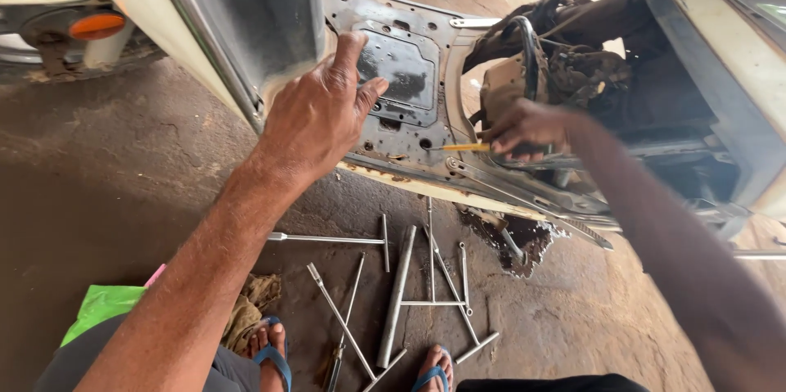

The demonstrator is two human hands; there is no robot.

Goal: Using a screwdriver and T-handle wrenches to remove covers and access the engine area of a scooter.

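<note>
Door panel (393, 81): bare, rusted grey metal, upright above the floor. Left hand (315, 118) rests on it, fingers loose; right hand (528, 126) grips yellow-handled screwdriver (458, 147), tip apparently at panel's lower edge.

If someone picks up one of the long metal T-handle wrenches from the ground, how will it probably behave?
The T-handle wrenches look like solid steel rods, so probably stiff and rather heavy for their thinness. The crossbar would likely stop rolling. They lie crossed on the oily floor, so lifting one may drag others and feel slippery.
</note>
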